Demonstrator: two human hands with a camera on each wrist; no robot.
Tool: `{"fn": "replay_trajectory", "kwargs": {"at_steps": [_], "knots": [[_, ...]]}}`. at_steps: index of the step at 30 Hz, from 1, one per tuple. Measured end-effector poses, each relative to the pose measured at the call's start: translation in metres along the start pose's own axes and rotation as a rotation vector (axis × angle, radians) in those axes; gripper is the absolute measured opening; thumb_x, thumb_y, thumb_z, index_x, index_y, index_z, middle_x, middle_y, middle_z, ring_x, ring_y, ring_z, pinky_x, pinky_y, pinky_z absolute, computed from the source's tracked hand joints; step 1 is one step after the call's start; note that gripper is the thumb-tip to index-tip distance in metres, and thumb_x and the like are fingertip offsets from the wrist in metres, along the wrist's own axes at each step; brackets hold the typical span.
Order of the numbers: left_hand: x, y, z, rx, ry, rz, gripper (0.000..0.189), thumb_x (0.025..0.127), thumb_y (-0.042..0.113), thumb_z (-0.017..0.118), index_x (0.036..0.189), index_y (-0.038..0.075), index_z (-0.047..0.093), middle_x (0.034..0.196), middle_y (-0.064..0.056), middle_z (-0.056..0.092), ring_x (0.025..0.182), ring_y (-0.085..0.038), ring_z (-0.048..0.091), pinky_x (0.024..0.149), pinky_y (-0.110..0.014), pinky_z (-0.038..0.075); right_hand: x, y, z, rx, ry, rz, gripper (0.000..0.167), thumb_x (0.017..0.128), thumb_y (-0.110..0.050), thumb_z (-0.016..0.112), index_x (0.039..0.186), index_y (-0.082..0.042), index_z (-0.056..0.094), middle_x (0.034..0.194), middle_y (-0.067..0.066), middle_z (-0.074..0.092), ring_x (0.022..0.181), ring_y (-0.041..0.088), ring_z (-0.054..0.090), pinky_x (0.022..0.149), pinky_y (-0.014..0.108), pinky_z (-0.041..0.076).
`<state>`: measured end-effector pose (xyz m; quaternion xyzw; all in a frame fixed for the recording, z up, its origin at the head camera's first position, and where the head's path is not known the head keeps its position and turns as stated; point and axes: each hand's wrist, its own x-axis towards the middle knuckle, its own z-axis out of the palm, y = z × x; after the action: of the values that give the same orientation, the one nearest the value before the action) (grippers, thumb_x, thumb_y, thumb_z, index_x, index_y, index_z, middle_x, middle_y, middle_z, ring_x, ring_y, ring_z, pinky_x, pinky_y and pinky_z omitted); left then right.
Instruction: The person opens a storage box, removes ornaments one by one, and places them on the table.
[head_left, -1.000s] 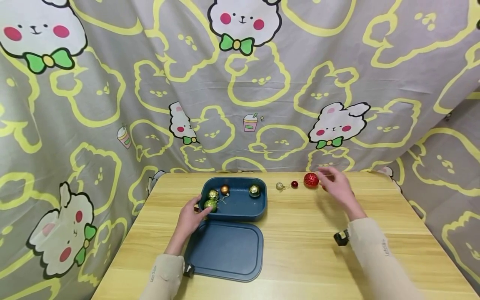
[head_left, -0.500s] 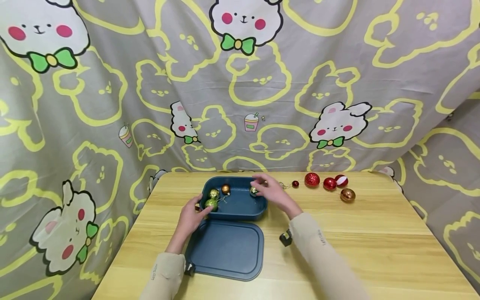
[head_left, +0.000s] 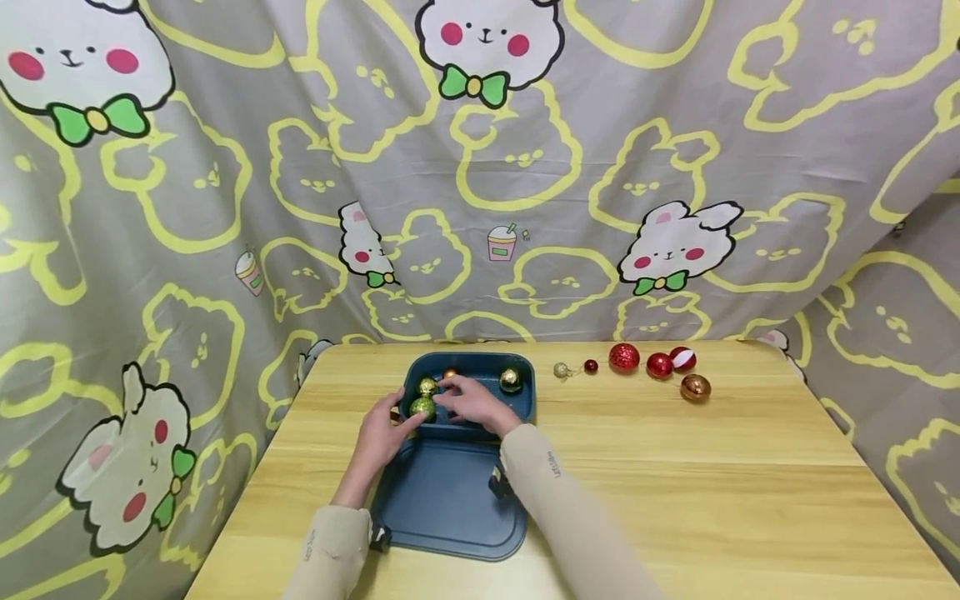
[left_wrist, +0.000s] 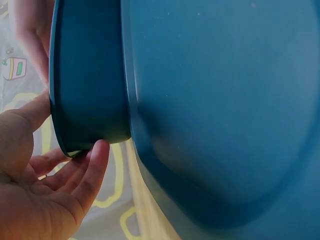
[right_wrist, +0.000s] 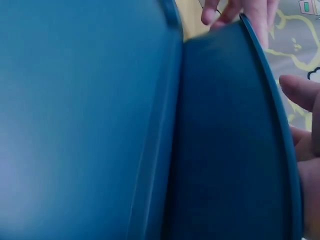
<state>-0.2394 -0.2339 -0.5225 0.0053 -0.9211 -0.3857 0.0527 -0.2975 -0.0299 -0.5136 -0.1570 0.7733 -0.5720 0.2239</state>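
My left hand (head_left: 382, 437) holds the left end of a dark blue box (left_wrist: 90, 75), thumb at the rim and fingers against its outside wall. My right hand (head_left: 480, 404) reaches over the front wall into the box, its fingers near a glittery green bauble (head_left: 422, 409) and a shiny gold bauble (head_left: 427, 386). Part of an orange bauble (head_left: 450, 374) shows behind that hand. Another gold bauble (head_left: 511, 380) lies in the right end. In the right wrist view, the right thumb (right_wrist: 298, 91) stands apart from the fingers; the fingertips are hidden behind the box wall.
The blue lid (head_left: 450, 500) lies flat in front of the box. Right of the box, at the back, are a small gold bauble (head_left: 561, 370), a tiny red one (head_left: 591, 366), several larger red baubles (head_left: 623, 357) and a copper bauble (head_left: 696, 388). A patterned curtain (head_left: 525, 275) hangs behind.
My right hand has moved left from the red baubles, past the box's right end, to the baubles at its left. My left hand has stayed on the box.
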Motion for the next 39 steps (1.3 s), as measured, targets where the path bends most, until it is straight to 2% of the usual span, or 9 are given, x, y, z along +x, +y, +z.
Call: {"fn": "replay_trajectory", "kwargs": {"at_steps": [4,8,14,17,21,28,32,39], "knots": [[-0.001,-0.001,-0.001,-0.001,-0.002,0.009,0.07,0.095,0.033,0.076,0.149,-0.004,0.05,0.143,-0.026,0.058,0.102,-0.032,0.067,0.083,-0.044,0.061,0.007,-0.004,0.013,-0.04,-0.049,0.022,0.046,0.107,-0.027,0.058,0.147,-0.004,0.055,0.127,0.013,0.063,0.117,0.035,0.063,0.091,0.047,0.059],[-0.001,-0.002,0.001,-0.003,0.001,0.006,0.07,0.095,0.033,0.077,0.149,-0.004,0.051,0.143,-0.026,0.059,0.101,-0.031,0.068,0.082,-0.043,0.062,0.011,-0.004,0.018,-0.05,-0.073,0.033,0.039,0.108,-0.027,0.057,0.139,-0.004,0.06,0.127,0.011,0.065,0.114,0.032,0.064,0.093,0.047,0.057],[-0.001,0.0,-0.001,0.004,0.015,0.005,0.071,0.095,0.033,0.077,0.149,-0.004,0.051,0.145,-0.027,0.057,0.101,-0.031,0.068,0.083,-0.044,0.062,0.018,0.001,0.018,-0.057,-0.154,0.022,0.041,0.11,-0.032,0.051,0.144,-0.01,0.06,0.141,0.007,0.061,0.12,0.027,0.061,0.107,0.048,0.051],[-0.001,0.0,-0.001,0.007,0.009,0.006,0.071,0.095,0.034,0.077,0.149,-0.004,0.05,0.146,-0.027,0.056,0.101,-0.031,0.067,0.084,-0.044,0.062,0.02,0.002,0.017,-0.048,-0.176,0.024,0.041,0.11,-0.033,0.052,0.143,-0.011,0.061,0.141,0.006,0.061,0.121,0.024,0.06,0.108,0.047,0.049],[-0.001,0.001,-0.001,0.006,0.002,0.0,0.071,0.095,0.034,0.077,0.15,-0.003,0.05,0.146,-0.026,0.056,0.102,-0.032,0.067,0.085,-0.045,0.062,0.019,0.002,0.014,-0.032,-0.174,0.019,0.037,0.109,-0.032,0.053,0.137,-0.01,0.065,0.134,0.004,0.064,0.113,0.019,0.06,0.103,0.044,0.053],[-0.001,0.001,-0.002,0.007,-0.004,0.003,0.07,0.096,0.033,0.076,0.15,-0.003,0.05,0.146,-0.026,0.056,0.103,-0.032,0.067,0.083,-0.044,0.062,0.019,0.002,0.011,0.001,-0.134,-0.006,0.034,0.108,-0.03,0.056,0.132,-0.009,0.068,0.124,0.005,0.066,0.097,0.017,0.061,0.084,0.035,0.056],[-0.001,0.001,-0.002,0.007,-0.012,-0.001,0.07,0.096,0.034,0.075,0.15,-0.002,0.05,0.146,-0.025,0.056,0.104,-0.032,0.067,0.084,-0.043,0.062,0.019,0.002,0.01,-0.005,-0.096,-0.03,0.035,0.107,-0.031,0.059,0.131,-0.006,0.069,0.123,0.007,0.066,0.098,0.018,0.066,0.084,0.038,0.06],[-0.001,0.003,-0.003,0.006,-0.014,-0.013,0.071,0.096,0.034,0.076,0.151,-0.002,0.049,0.146,-0.025,0.057,0.105,-0.033,0.066,0.081,-0.042,0.063,0.016,-0.003,0.002,-0.024,-0.074,-0.083,0.04,0.106,-0.031,0.06,0.134,-0.003,0.066,0.124,0.008,0.064,0.099,0.02,0.068,0.086,0.038,0.062]]}}
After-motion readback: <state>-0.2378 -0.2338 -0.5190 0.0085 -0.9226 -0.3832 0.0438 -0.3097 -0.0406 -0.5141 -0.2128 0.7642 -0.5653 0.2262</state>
